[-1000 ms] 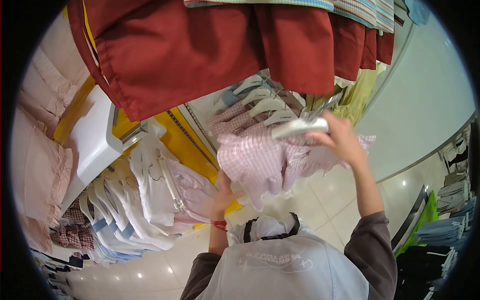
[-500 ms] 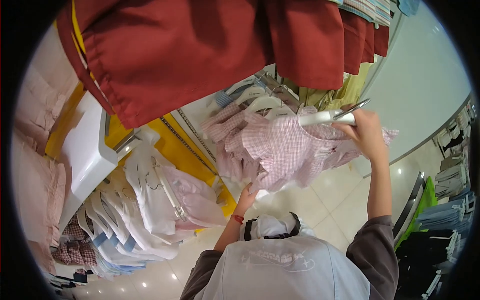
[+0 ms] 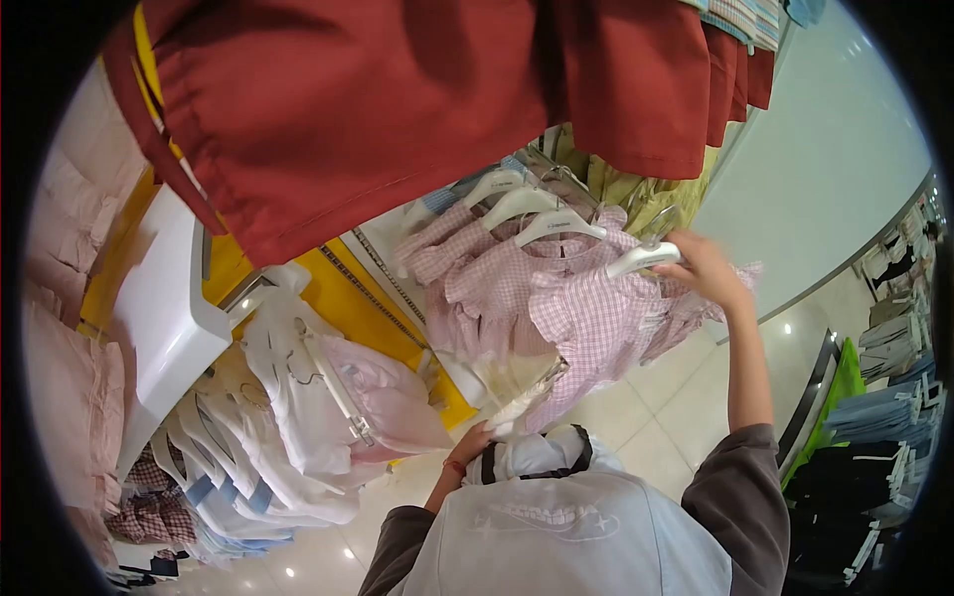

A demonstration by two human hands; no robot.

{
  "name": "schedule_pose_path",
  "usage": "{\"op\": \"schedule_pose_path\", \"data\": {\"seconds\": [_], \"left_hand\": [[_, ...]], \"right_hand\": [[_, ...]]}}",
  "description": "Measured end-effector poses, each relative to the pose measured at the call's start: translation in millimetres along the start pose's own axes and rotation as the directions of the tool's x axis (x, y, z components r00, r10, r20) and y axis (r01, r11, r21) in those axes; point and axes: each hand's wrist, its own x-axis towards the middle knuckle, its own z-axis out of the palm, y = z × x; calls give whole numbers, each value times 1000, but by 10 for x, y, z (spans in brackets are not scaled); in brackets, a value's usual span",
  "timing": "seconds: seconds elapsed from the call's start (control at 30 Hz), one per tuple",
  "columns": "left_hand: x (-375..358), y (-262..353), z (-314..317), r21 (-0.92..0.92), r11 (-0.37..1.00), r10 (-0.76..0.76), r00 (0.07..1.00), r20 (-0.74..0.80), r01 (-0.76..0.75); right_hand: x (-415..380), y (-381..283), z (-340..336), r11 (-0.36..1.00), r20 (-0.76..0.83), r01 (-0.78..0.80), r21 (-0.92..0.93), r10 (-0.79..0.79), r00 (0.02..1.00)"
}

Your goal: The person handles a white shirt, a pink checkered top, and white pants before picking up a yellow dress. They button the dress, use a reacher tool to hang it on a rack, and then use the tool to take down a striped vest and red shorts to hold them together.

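A pink gingham ruffle-sleeved top (image 3: 594, 323) hangs from a white hanger (image 3: 641, 259). My right hand (image 3: 704, 270) is closed on the right end of that hanger, just below its metal hook. Lower down, my left hand (image 3: 471, 443) has its fingers closed at the end of a strip of cream cloth (image 3: 527, 399) beside the top's lower edge. Directly behind the held top, more pink gingham tops (image 3: 507, 288) hang on white hangers (image 3: 558, 224).
Dark red garments (image 3: 397, 129) hang close overhead. White and pale pink clothes (image 3: 298, 397) hang at left below a white shelf end (image 3: 174, 328). A pale panel (image 3: 815, 169) stands at right, and yellow-green garments (image 3: 651, 194) hang behind my right hand.
My right hand has lowered the hanger and moved slightly left, turning the gingham top more upright. My left hand has moved down and left, and cream cloth now shows beside it.
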Motion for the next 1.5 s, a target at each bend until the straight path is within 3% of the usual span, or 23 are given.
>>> {"op": "schedule_pose_path", "data": {"seconds": [0.13,0.23,0.27,0.47,0.57,0.67,0.77,0.87,0.93,1.0,1.07,1.13,1.17,1.2,1.23,1.27,1.3,1.33,1.37,1.4,1.43,1.47,1.5], "left_hand": [[-87,150,-150,-231,973,-60,932,-357,-26],[-453,826,-177,-673,728,-99,952,-289,-129],[-543,928,-233,-688,720,-160,945,-286,-86],[-1027,1035,-531,-679,679,15,930,-366,-278],[-1187,1099,-629,-635,688,106,915,-389,-350],[-1274,1258,-598,-620,709,96,917,-387,-336],[-1288,1269,-550,-531,822,-29,917,-397,-204],[-1239,1153,-482,-356,933,-66,949,-309,-51],[-1168,934,-491,-90,990,-126,975,-184,111],[-1120,592,-499,313,905,-283,957,-64,289],[-1070,113,-437,221,904,-353,931,-96,365],[-1091,-14,-394,94,913,-390,916,-94,398],[-1072,-34,-374,87,926,-351,921,-167,368],[-1044,-58,-351,84,937,-310,920,-239,338],[-1022,-74,-316,84,948,-269,912,-309,308],[-989,-9,-279,-122,971,-233,936,-263,208],[-924,245,-245,-326,939,-187,956,-228,106],[-844,516,-207,-517,856,-133,970,-204,9],[-756,802,-151,-633,774,-169,970,-176,20],[-666,1051,-90,-735,678,-201,969,-143,32],[-564,1194,-40,-848,530,-133,990,-47,31],[-460,1323,13,-930,365,-45,998,37,51],[-413,1490,86,-954,292,11,997,78,71]], "right_hand": [[169,185,244,983,-12,-1,-181,-1,1000],[369,205,370,989,-79,-3,-151,-9,997],[454,218,393,987,-84,12,-157,-25,996],[813,336,616,985,-96,106,-137,-120,988],[870,178,664,1000,88,3,12,-5,996],[903,450,1024,973,-46,225,-58,-228,973],[850,301,1018,991,97,-48,122,36,995],[796,227,1020,991,43,-38,126,33,999],[698,282,1103,996,-107,14,87,-4,994],[552,343,1192,998,-316,55,5,-51,947],[296,392,1299,991,-557,63,-119,-120,822],[-61,687,1608,994,-702,-36,100,96,705],[-260,789,1793,948,-701,-142,283,306,644],[-480,883,2012,858,-659,-231,459,503,559],[-717,1044,2312,770,-547,-352,532,630,551],[-968,1147,2591,661,-422,-471,584,743,520],[-1171,1066,2803,377,-108,-492,785,865,491],[-1352,1032,3024,78,238,-451,889,763,601],[-1487,850,3229,-236,465,-430,871,677,570],[-1571,726,3405,-338,646,-573,747,576,501],[-1536,406,3398,-372,728,-655,658,537,427],[-1528,258,3551,-454,806,-681,575,458,375],[-1534,131,3710,-529,873,-700,480,369,320]]}}
